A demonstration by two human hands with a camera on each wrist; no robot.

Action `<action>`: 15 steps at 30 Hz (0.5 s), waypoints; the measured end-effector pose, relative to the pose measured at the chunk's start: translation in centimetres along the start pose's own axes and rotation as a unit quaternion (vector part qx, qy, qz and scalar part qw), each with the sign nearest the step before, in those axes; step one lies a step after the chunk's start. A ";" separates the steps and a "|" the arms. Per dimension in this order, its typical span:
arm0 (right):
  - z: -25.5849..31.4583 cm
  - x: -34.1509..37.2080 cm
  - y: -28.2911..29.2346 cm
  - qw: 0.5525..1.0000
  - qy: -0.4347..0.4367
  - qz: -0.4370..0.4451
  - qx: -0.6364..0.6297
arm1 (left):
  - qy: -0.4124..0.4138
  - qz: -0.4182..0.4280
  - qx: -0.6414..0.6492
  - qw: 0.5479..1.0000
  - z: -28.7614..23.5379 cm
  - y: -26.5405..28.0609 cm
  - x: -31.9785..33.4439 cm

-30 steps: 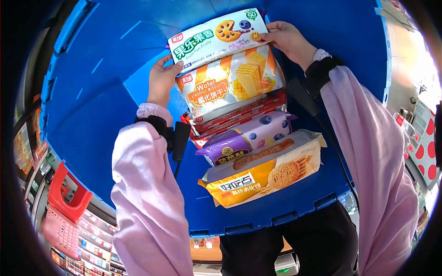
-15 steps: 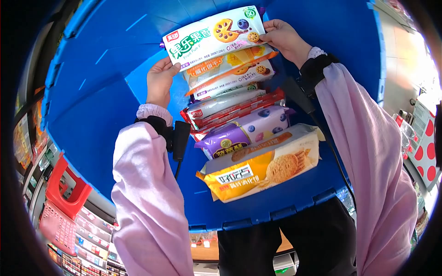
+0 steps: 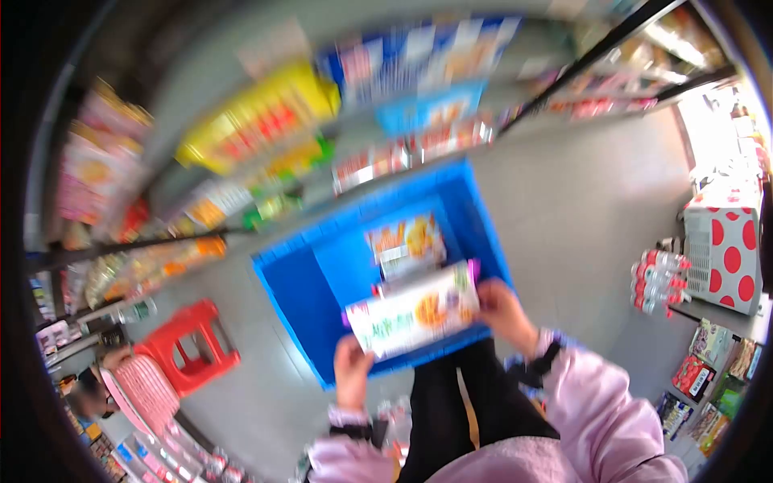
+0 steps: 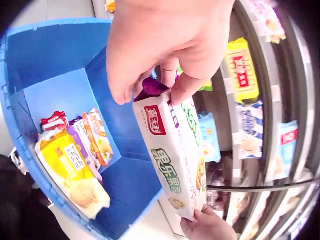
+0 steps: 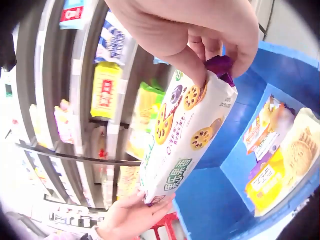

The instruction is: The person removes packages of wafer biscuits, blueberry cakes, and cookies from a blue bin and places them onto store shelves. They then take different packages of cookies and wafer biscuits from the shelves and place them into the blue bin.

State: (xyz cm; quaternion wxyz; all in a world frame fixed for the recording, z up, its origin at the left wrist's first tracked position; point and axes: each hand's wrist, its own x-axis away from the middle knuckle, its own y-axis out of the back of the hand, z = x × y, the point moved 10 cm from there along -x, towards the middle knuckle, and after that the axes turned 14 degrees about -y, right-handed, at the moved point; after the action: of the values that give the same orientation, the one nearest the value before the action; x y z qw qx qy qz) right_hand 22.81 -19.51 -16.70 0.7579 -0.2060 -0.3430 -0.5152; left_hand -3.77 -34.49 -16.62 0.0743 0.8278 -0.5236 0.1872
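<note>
Both hands hold a long white biscuit packet (image 3: 415,312) with purple ends and green lettering, above the near side of a blue crate (image 3: 290,310). My left hand (image 3: 352,372) pinches its left end; my right hand (image 3: 507,318) pinches the right end. In the left wrist view the left thumb and fingers grip the purple end of the packet (image 4: 167,150). The right wrist view shows the right hand (image 5: 200,35) gripping the other end. Inside the crate lie a yellow packet (image 4: 72,172), a purple packet (image 4: 84,145) and an orange wafer packet (image 4: 97,135).
Shelves with snack packets, one of them yellow (image 3: 262,117), run along the crate's far side. A red stool (image 3: 193,346) stands on the floor at left. At right are bottles (image 3: 660,278) and a box with red dots (image 3: 725,253).
The head view has shifted up and back, so the whole crate, floor and shelves show. The white packet, still in both hands, is now over the crate's near side, away from the other packets.
</note>
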 end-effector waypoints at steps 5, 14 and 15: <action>5.9 14.8 1.6 1.000 0.008 0.013 -0.019 | -0.013 0.015 0.151 0.988 -12.2 -1.7 10.5; 14.5 26.3 2.0 0.992 0.104 0.028 -0.065 | -0.122 0.089 0.061 0.987 -26.8 -3.1 15.0; 14.8 26.8 2.0 0.990 0.102 0.043 -0.091 | -0.131 0.092 0.067 0.985 -27.9 -3.1 15.0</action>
State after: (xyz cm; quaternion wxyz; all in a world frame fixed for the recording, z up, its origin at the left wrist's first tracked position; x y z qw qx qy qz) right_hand 26.37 -25.97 13.07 0.7883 -0.2355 -0.2066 -0.5296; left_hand -1.74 -36.87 15.03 -0.0686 0.7967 -0.5888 0.1177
